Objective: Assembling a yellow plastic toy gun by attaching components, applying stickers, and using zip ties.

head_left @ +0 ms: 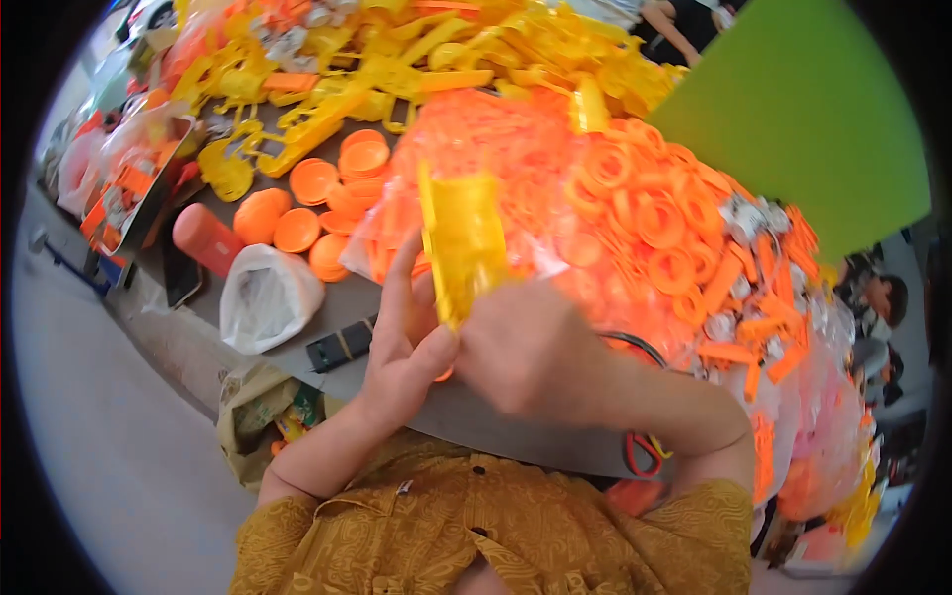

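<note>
On the left of the grey tabletop (pixel 327 307) lie flat orange plastic discs (pixel 327 193) beside a white plastic bag (pixel 266 296). At centre, the left hand (pixel 407 337) pinches a translucent yellow plastic part (pixel 461 243) — thumb pressed on its lower edge, fingers behind, apparently to steady it upright. The right hand (pixel 531 352) curls closed over the part's base. Further right, a heap of orange plastic rings (pixel 654 213) rises — piled loosely.

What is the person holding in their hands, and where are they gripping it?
A yellow plastic piece, held upright by its lower end. The left hand pinches it with thumb and fingers; the right hand closes on the same end.
</note>
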A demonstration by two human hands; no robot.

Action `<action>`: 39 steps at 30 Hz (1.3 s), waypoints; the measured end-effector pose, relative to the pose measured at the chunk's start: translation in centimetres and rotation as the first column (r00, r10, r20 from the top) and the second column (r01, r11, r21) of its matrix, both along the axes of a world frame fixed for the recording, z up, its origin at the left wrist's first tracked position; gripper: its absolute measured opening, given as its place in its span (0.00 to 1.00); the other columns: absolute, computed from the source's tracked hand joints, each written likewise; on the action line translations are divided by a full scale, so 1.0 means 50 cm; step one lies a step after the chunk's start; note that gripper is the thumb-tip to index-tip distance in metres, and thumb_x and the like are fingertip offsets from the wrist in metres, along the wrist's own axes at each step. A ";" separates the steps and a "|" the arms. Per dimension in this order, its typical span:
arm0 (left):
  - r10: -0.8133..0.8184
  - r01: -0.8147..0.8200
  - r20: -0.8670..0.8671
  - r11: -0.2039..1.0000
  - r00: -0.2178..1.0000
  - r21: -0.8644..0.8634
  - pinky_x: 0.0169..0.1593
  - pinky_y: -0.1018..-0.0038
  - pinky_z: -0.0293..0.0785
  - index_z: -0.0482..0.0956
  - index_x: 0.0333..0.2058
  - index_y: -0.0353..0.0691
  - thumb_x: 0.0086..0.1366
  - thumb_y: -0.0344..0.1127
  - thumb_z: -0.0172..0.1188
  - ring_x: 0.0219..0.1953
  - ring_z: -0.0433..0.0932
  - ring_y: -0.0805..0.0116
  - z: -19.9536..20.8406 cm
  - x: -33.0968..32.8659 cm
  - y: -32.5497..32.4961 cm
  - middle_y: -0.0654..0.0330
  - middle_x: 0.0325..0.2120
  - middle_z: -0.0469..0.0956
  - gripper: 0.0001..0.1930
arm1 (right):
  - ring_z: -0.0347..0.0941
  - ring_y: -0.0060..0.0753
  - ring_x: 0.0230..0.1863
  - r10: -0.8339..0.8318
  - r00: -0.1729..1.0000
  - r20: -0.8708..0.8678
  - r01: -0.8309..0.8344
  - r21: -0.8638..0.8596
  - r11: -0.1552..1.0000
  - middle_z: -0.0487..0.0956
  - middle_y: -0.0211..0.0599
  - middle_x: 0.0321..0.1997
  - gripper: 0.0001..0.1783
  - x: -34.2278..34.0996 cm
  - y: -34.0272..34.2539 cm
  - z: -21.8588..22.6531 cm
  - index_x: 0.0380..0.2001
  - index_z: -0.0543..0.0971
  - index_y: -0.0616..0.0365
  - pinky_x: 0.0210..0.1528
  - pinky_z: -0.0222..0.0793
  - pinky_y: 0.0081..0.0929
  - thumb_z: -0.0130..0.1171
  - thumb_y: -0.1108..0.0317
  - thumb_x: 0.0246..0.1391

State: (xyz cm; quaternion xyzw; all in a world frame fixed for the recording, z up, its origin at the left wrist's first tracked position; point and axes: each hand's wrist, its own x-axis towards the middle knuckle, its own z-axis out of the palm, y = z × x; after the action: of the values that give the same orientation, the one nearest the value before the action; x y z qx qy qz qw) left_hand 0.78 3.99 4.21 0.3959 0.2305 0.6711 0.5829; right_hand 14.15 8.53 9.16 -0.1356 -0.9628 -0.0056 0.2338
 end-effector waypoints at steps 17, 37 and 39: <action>0.350 0.300 -0.925 0.876 0.146 0.378 0.30 0.69 0.66 0.76 0.31 0.38 0.47 0.27 0.57 0.27 0.70 0.59 -0.102 0.126 0.041 0.60 0.22 0.71 0.09 | 0.71 0.36 0.31 -0.768 0.629 -0.122 0.734 -0.232 0.638 0.74 0.37 0.28 0.06 0.427 0.044 0.003 0.29 0.73 0.62 0.33 0.66 0.26 0.52 0.71 0.47; 0.562 0.116 -0.798 0.797 0.215 0.593 0.32 0.70 0.61 0.75 0.27 0.38 0.43 0.31 0.62 0.27 0.68 0.63 -0.062 0.130 0.062 0.61 0.26 0.72 0.10 | 0.69 0.45 0.34 -0.953 0.231 0.197 0.972 -0.014 0.233 0.73 0.45 0.31 0.15 0.628 0.290 0.064 0.29 0.73 0.62 0.36 0.65 0.36 0.55 0.60 0.42; 0.563 0.120 -0.799 0.796 0.214 0.593 0.32 0.70 0.61 0.75 0.27 0.38 0.43 0.30 0.62 0.28 0.68 0.64 -0.053 0.132 0.058 0.61 0.26 0.72 0.10 | 0.67 0.44 0.41 -0.922 0.382 0.067 0.914 0.119 0.387 0.71 0.43 0.39 0.16 0.617 0.278 0.054 0.37 0.72 0.58 0.43 0.64 0.34 0.54 0.66 0.42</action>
State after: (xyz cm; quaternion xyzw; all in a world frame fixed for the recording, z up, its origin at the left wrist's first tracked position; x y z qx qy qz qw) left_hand 7.38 6.87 1.56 0.8244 0.3938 0.4004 0.0703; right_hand 45.01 22.43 11.84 -0.6371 -0.7388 -0.1720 0.1367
